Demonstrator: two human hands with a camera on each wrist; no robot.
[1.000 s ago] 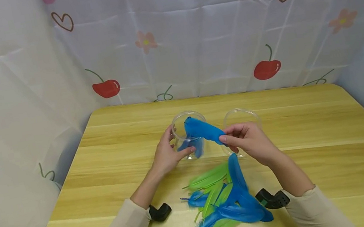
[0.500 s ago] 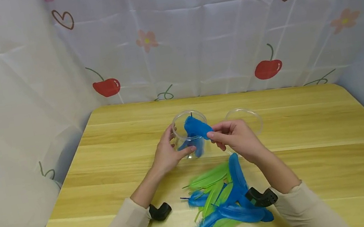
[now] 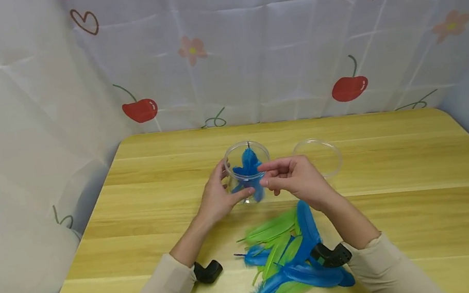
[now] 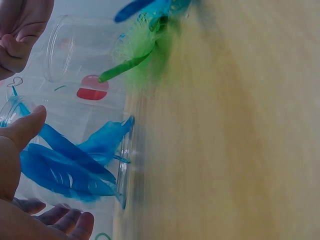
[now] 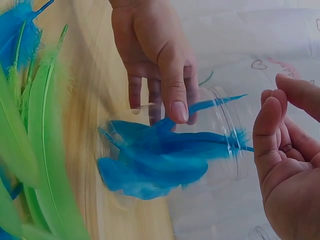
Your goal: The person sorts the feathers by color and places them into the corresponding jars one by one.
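Note:
A clear plastic jar (image 3: 247,179) stands upright on the table with several blue feathers (image 3: 249,164) inside. One quill pokes above its rim. My left hand (image 3: 217,199) grips the jar's side, thumb in front, other fingers behind. Right beside the rim is my right hand (image 3: 299,179), its fingers loosely bent. In the right wrist view, that right hand (image 5: 295,165) has its thumb and fingertips apart with nothing between them. The blue feathers (image 5: 155,160) lean inside the jar in this view.
A second clear jar (image 3: 338,155) stands behind the right hand; no feathers show in it. In front lies a loose pile of green feathers (image 3: 272,227) and blue feathers (image 3: 316,276), partly under the right wrist's camera (image 3: 331,255). A printed curtain (image 3: 257,58) borders the table's back.
The right hand has moved left to the jar and let go of the blue feather, which now stands inside with the others. The left hand keeps its grip.

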